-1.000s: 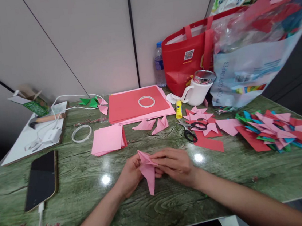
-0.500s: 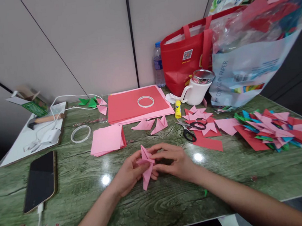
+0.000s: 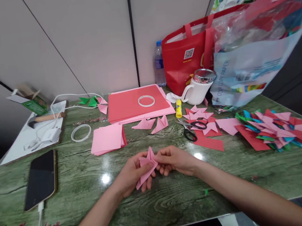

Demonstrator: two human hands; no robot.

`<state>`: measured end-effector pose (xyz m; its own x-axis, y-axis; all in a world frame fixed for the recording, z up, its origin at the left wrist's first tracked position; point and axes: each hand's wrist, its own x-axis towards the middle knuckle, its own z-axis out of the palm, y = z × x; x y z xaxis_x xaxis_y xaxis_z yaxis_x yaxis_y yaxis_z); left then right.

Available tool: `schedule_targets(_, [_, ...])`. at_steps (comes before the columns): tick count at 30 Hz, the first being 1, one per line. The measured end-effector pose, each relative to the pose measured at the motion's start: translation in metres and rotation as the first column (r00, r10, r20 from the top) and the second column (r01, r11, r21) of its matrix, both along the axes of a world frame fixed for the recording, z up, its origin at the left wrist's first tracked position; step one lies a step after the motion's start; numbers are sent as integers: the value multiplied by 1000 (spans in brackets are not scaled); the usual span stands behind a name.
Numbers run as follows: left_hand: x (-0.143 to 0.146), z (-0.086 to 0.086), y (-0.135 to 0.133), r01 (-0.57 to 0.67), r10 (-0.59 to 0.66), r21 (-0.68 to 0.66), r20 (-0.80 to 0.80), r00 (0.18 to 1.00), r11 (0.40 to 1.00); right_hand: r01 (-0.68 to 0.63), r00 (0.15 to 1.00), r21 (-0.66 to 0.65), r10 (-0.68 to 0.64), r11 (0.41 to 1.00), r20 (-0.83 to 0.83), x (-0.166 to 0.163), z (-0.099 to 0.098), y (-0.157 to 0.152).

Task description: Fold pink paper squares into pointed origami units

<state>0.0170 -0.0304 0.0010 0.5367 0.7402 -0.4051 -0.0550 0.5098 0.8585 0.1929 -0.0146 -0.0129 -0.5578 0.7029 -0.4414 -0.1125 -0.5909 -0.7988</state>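
Note:
Between my hands, just above the table, is a folded pink origami paper piece [image 3: 145, 166] with pointed ends. My left hand [image 3: 132, 175] grips its left side, thumb on top and fingers beneath. My right hand [image 3: 173, 159] pinches its right corner between thumb and fingers. Beyond them lie two folded pink pieces [image 3: 160, 124] and a stack of pink square sheets [image 3: 107, 138]. Black-handled scissors [image 3: 192, 127] rest farther right, beside a yellow glue stick [image 3: 178, 109] and pink folded stars [image 3: 198, 113].
Red and pink sheets [image 3: 128, 104] carry a white ring [image 3: 146, 100]. A phone [image 3: 40, 179] and a hammer [image 3: 48, 117] lie left. At right stand a white mug [image 3: 196, 92], a red bag [image 3: 176, 64], a paper-filled plastic bag [image 3: 237, 76] and a pile of coloured folded paper [image 3: 275, 127].
The pink piece has tilted, its upper point moving right and its lower end left. My right hand's fingers have closed into a pinch on its right corner.

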Motion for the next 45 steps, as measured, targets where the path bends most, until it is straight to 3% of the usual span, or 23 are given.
schedule_targets(10, [0, 1, 0, -11, 12, 9, -113, 994, 1000, -38, 999, -10, 38, 999, 23, 0, -3, 0])
schedule_targets(18, [5, 5, -2, -30, 42, 66, -199, 979, 997, -61, 994, -93, 53, 994, -93, -3, -3, -3])
schedule_targets(26, [3, 7, -4, -34, 47, 70, -187, 981, 997, -82, 986, -144, 60, 986, -155, -1, -1, -2])
schedule_targets(34, [8, 4, -4, -67, 92, 136, -194, 977, 989, 5, 995, -101, -15, 995, -101, -4, -3, -5])
schedule_targets(40, [7, 4, -3, -48, 74, 116, -227, 971, 992, -5, 996, -15, 3, 1000, -94, -5, -4, -5])
schedule_targets(45, [2, 4, -2, -39, 42, 66, -45, 998, 997, -26, 998, 37, 28, 999, -58, -2, 0, -4])
